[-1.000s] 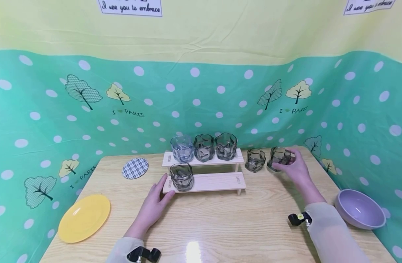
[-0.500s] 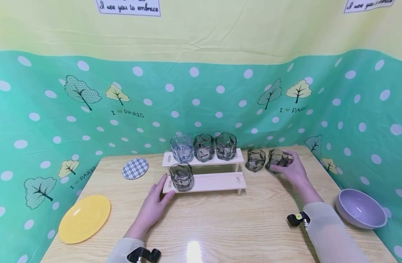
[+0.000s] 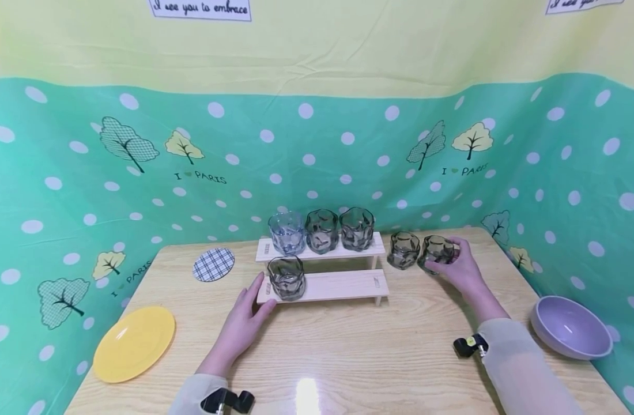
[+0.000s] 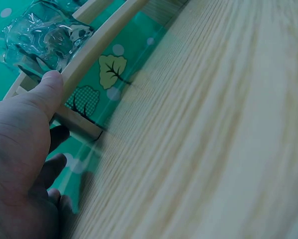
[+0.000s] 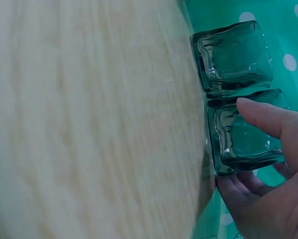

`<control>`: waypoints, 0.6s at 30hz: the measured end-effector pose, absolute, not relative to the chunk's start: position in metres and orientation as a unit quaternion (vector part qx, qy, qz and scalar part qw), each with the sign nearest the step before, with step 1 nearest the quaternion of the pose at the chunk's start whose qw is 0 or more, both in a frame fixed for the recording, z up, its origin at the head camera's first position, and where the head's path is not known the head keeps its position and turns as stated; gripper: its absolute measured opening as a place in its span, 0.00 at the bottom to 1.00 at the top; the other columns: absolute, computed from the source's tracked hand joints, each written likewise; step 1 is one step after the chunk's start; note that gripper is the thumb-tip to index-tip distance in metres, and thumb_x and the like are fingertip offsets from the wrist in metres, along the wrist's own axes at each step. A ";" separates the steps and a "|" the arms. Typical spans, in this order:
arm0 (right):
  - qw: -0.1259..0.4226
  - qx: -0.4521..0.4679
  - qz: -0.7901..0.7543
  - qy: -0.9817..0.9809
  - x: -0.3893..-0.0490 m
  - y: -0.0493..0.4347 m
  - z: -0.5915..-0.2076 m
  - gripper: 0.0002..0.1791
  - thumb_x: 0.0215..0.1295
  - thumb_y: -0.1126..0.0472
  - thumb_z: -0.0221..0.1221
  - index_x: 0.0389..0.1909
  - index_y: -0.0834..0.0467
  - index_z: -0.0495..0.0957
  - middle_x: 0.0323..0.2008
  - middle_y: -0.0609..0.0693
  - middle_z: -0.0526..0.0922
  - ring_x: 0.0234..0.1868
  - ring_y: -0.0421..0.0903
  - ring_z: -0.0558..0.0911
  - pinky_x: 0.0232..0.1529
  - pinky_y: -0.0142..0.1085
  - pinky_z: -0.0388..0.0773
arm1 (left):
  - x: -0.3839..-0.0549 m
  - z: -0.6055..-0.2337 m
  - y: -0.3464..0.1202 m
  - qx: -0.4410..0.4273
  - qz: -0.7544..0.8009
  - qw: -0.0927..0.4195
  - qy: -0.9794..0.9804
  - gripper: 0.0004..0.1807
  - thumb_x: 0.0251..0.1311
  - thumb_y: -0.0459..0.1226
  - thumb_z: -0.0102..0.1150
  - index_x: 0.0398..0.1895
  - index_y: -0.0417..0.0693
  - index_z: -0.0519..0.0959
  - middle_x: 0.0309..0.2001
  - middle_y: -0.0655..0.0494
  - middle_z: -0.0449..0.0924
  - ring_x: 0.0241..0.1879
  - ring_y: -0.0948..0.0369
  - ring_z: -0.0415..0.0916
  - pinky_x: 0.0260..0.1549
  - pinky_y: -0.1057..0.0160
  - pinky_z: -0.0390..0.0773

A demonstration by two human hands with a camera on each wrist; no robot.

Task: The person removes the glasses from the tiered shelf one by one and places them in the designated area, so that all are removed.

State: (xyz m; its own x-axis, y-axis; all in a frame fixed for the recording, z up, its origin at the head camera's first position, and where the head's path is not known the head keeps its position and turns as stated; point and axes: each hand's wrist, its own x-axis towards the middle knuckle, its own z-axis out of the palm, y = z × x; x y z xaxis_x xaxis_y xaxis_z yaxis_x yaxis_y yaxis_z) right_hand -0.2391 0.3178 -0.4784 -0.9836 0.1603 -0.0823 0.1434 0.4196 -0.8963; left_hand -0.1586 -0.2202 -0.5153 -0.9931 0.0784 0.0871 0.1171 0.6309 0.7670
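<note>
In the head view, my right hand [image 3: 464, 268] grips a dark smoky glass [image 3: 436, 253] from its right side, thumb in front. That glass stands beside a second smoky glass [image 3: 403, 251] on the table; in the right wrist view the held glass [image 5: 246, 134] and its neighbour [image 5: 233, 59] are close side by side. My left hand [image 3: 241, 320] holds the left end of a two-tier wooden shelf [image 3: 343, 286], thumb at the front edge. One smoky glass [image 3: 287, 279] is on the lower tier near that hand. A bluish glass [image 3: 287, 233] and two dark glasses [image 3: 322, 231] line the upper tier.
A yellow plate [image 3: 134, 344] and a checked round coaster [image 3: 214, 264] lie on the left of the wooden table [image 3: 379, 357]. A purple bowl [image 3: 571, 328] stands at the right edge. Patterned cloth [image 3: 317, 144] hangs behind the table.
My right hand has shifted the held glass slightly left, closer to the neighbouring smoky glass, then stayed there. My left hand keeps its place on the shelf.
</note>
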 end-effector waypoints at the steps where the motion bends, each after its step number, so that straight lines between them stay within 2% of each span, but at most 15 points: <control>1: 0.006 -0.088 0.531 -0.843 -0.239 0.318 -0.479 0.66 0.67 0.56 0.79 0.90 0.56 0.40 0.77 0.79 0.61 0.76 0.79 0.66 0.77 0.70 0.64 | -0.159 -0.515 -0.220 -0.055 -0.426 0.024 -0.903 0.45 0.81 0.58 0.59 0.92 0.59 0.53 0.85 0.36 0.57 0.84 0.27 0.43 0.78 0.24 0.50; 14: 0.006 -0.071 0.517 -0.853 -0.237 0.318 -0.480 0.65 0.70 0.52 0.77 0.90 0.54 0.38 0.77 0.81 0.59 0.74 0.80 0.66 0.76 0.72 0.65 | -0.157 -0.514 -0.220 -0.057 -0.426 0.033 -0.902 0.45 0.81 0.58 0.59 0.92 0.58 0.54 0.85 0.35 0.58 0.83 0.26 0.44 0.77 0.22 0.52; 18: 0.007 -0.066 0.517 -0.853 -0.235 0.318 -0.480 0.68 0.69 0.52 0.78 0.91 0.53 0.35 0.81 0.81 0.52 0.77 0.81 0.61 0.78 0.73 0.60 | -0.157 -0.514 -0.220 -0.054 -0.428 0.025 -0.902 0.45 0.81 0.59 0.59 0.92 0.58 0.54 0.85 0.37 0.58 0.84 0.27 0.43 0.78 0.24 0.50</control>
